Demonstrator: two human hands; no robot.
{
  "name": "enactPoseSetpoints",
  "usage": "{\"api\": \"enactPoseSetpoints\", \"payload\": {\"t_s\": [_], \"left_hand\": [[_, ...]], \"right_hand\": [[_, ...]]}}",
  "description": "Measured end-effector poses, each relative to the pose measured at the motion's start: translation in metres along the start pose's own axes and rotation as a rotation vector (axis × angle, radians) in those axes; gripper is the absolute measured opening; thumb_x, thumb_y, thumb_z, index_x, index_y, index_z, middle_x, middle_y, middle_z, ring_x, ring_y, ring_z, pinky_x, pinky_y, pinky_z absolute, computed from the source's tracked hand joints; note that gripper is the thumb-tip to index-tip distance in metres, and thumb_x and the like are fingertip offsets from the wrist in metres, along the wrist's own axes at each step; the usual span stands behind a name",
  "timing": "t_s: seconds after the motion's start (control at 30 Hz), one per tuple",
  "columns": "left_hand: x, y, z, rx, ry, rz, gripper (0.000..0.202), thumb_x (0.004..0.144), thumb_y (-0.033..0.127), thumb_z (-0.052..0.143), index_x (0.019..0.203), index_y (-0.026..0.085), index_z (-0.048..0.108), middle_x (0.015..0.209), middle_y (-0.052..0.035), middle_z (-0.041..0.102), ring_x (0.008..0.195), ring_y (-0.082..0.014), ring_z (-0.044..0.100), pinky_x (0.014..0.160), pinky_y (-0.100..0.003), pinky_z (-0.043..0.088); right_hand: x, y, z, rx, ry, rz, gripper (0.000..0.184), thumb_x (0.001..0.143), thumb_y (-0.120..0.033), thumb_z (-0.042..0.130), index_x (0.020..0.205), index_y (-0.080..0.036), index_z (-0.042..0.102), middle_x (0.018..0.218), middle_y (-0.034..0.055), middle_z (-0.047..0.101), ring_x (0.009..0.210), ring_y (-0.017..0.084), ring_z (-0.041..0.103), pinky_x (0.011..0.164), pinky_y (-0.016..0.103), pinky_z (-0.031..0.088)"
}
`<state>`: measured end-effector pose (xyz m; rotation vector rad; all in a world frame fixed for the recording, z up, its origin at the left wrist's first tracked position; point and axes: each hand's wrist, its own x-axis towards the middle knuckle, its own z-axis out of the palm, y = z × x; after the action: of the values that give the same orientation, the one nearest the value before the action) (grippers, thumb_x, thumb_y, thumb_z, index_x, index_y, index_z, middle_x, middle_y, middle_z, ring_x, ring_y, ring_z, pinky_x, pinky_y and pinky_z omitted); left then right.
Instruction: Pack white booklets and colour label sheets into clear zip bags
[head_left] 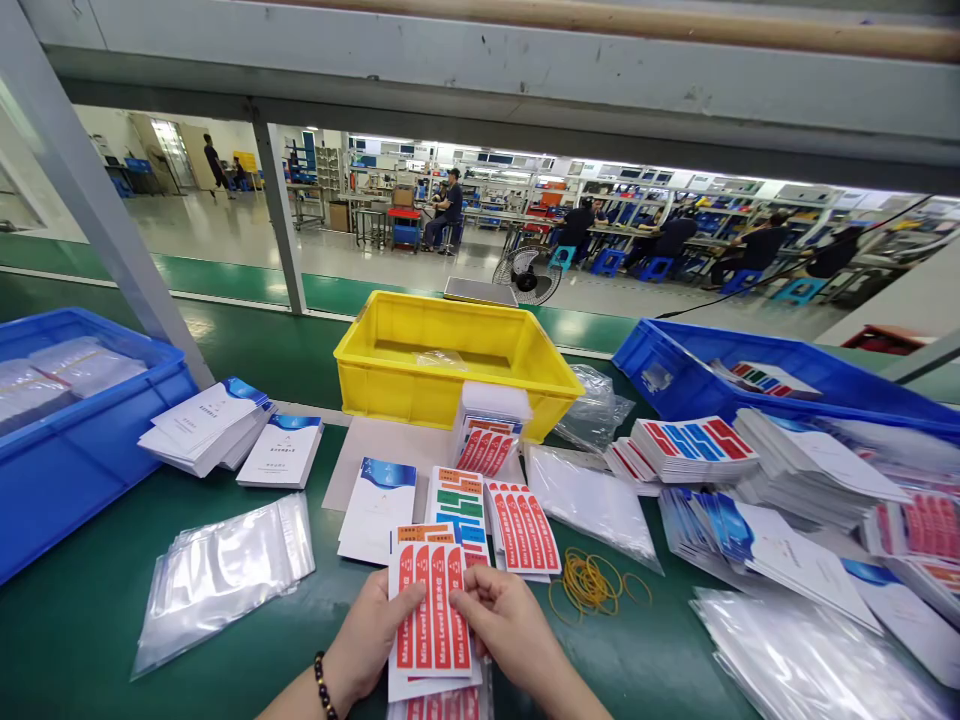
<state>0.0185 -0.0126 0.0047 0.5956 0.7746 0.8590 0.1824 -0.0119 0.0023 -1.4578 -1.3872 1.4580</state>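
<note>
Near the table's front edge, my left hand (373, 632) grips the left side of a red-and-white sticker sheet (433, 625) printed with level labels. My right hand (504, 622) pinches the same sheet at its right edge. Other sheets lie under it, partly hidden, and a clear plastic bag with red labels (439, 707) shows below. Just beyond my hands are a stack of white-and-blue booklets (379, 505), multicoloured sticker sheets (459, 500) and a fanned pile of red sticker sheets (523, 528). Yellow rubber bands (592, 583) lie to the right of my right hand.
A yellow bin (450, 390) stands behind the piles, with blue bins (82, 440) (750, 375) on both sides. Clear plastic bags (225, 580) lie at left. More booklets (795, 560) and bags (817, 650) cover the right. A metal shelf frame (281, 210) rises in front.
</note>
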Motion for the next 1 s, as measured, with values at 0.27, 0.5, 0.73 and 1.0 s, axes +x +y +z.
{"api": "enactPoseSetpoints", "payload": {"t_s": [0.27, 0.5, 0.73, 1.0], "left_hand": [[-0.005, 0.005, 0.000, 0.111, -0.092, -0.086, 0.043, 0.064, 0.043, 0.070, 0.091, 0.010, 0.063, 0.076, -0.0114, 0.070, 0.067, -0.0225, 0.064, 0.068, -0.034, 0.048], [-0.003, 0.021, -0.012, 0.848, -0.047, 0.162, 0.010, 0.071, 0.023, 0.060, 0.071, 0.014, 0.066, 0.069, -0.0023, 0.063, 0.068, -0.0167, 0.054, 0.064, -0.025, 0.040], [-0.005, 0.026, -0.010, 1.009, -0.262, 0.274, 0.019, 0.078, 0.021, 0.051, 0.070, 0.019, 0.067, 0.079, -0.0033, 0.061, 0.079, -0.0173, 0.053, 0.074, -0.025, 0.039], [-0.001, 0.019, -0.012, 0.855, -0.161, 0.286, 0.016, 0.076, 0.028, 0.056, 0.068, 0.017, 0.065, 0.087, -0.0035, 0.048, 0.084, -0.0185, 0.049, 0.078, -0.028, 0.040]], "right_hand": [[0.004, -0.002, -0.012, 0.301, 0.039, -0.131, 0.037, 0.067, -0.043, 0.067, 0.093, -0.019, 0.057, 0.078, 0.0034, 0.062, 0.065, 0.016, 0.058, 0.062, 0.028, 0.046], [0.013, -0.007, -0.038, 0.559, 0.377, -0.135, 0.041, 0.059, -0.043, 0.074, 0.088, -0.018, 0.058, 0.067, 0.0008, 0.065, 0.049, 0.014, 0.056, 0.042, 0.024, 0.044], [0.016, -0.004, -0.031, 0.485, 0.341, -0.138, 0.041, 0.058, -0.045, 0.074, 0.082, -0.016, 0.059, 0.065, 0.0020, 0.062, 0.050, 0.015, 0.056, 0.041, 0.025, 0.045], [0.018, -0.001, -0.036, 0.344, 0.182, -0.137, 0.035, 0.063, -0.046, 0.070, 0.075, -0.016, 0.057, 0.057, -0.0012, 0.057, 0.047, 0.012, 0.051, 0.042, 0.022, 0.041]]}}
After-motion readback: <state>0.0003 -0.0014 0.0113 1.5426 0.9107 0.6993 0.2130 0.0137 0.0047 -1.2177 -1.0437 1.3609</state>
